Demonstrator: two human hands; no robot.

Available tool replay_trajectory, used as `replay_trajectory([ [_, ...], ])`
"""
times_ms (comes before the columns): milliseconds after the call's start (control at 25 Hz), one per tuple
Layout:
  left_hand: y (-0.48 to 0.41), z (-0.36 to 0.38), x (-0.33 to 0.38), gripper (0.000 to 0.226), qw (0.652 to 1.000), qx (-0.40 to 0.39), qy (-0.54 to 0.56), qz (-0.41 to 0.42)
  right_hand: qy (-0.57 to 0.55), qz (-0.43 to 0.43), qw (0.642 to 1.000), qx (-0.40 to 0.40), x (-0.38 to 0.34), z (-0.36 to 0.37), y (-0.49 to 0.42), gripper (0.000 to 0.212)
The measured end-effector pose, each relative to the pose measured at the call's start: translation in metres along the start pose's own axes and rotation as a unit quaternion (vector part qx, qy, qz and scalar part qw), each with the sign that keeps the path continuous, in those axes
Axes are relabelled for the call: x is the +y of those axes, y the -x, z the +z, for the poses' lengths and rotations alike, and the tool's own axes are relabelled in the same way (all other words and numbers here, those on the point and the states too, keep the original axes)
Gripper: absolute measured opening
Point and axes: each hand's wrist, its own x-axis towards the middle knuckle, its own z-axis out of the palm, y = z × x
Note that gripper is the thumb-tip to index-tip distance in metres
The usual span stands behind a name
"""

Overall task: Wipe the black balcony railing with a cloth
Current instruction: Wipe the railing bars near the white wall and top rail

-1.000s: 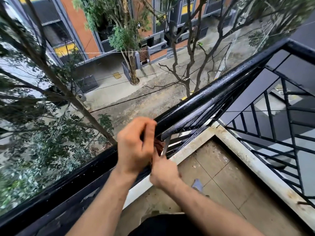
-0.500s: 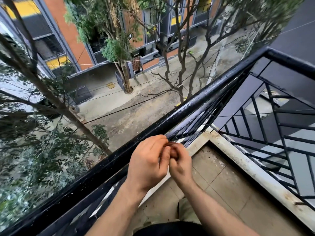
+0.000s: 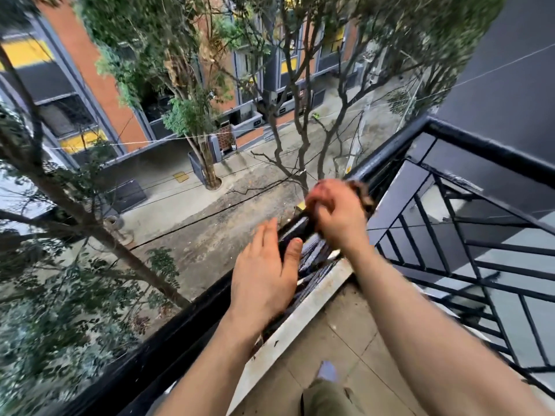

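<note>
The black balcony railing [image 3: 387,154] runs diagonally from lower left to the upper right corner, then turns right. My right hand [image 3: 338,214] is curled over the top rail, gripping a dark brownish cloth [image 3: 362,195] that shows past its knuckles and lies against the rail. My left hand [image 3: 264,274] hovers over the rail just below, fingers straight and thumb out, holding nothing. Both hands are blurred by motion.
The side railing [image 3: 468,244] with slanted bars closes the balcony on the right. A pale concrete curb [image 3: 303,319] edges the tiled floor [image 3: 354,349]. Beyond the rail there is a drop to a street with trees and buildings. My knee [image 3: 330,397] shows at the bottom.
Both hands were together near the rail handling the cloth. Now my right hand has moved up the rail with the cloth, and my left hand has let go and opened.
</note>
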Motion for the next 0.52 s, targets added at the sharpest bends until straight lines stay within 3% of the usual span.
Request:
replay_trajectory([
  [40, -0.009, 0.005, 0.008, 0.071, 1.0, -0.012, -0.017, -0.003, 0.016, 0.074, 0.997, 0.019, 0.01, -0.015, -0.03, 0.031],
  [80, -0.02, 0.011, 0.018, 0.07, 0.999, -0.022, -0.019, -0.013, 0.032, 0.084, 0.995, 0.031, 0.015, -0.02, -0.048, 0.032],
  [160, -0.043, 0.021, 0.036, 0.07, 0.999, -0.023, 0.015, -0.039, 0.055, -0.019, 0.998, 0.011, 0.006, -0.005, -0.044, 0.028],
  [320, -0.088, 0.041, 0.062, 0.078, 0.996, 0.017, 0.045, -0.077, -0.106, -0.226, 0.962, -0.11, 0.013, 0.016, 0.002, 0.028],
  [400, -0.106, 0.052, 0.077, 0.08, 0.996, 0.003, 0.044, -0.074, -0.052, -0.306, 0.947, -0.088, 0.062, -0.008, -0.051, 0.023],
  [440, -0.111, 0.056, 0.083, 0.082, 0.997, -0.008, 0.041, -0.069, -0.028, -0.279, 0.958, -0.06, 0.086, -0.023, -0.082, 0.02],
  [520, -0.121, 0.064, 0.096, 0.082, 0.997, -0.016, 0.034, -0.074, -0.015, -0.116, 0.993, 0.009, 0.124, -0.055, -0.134, 0.019],
])
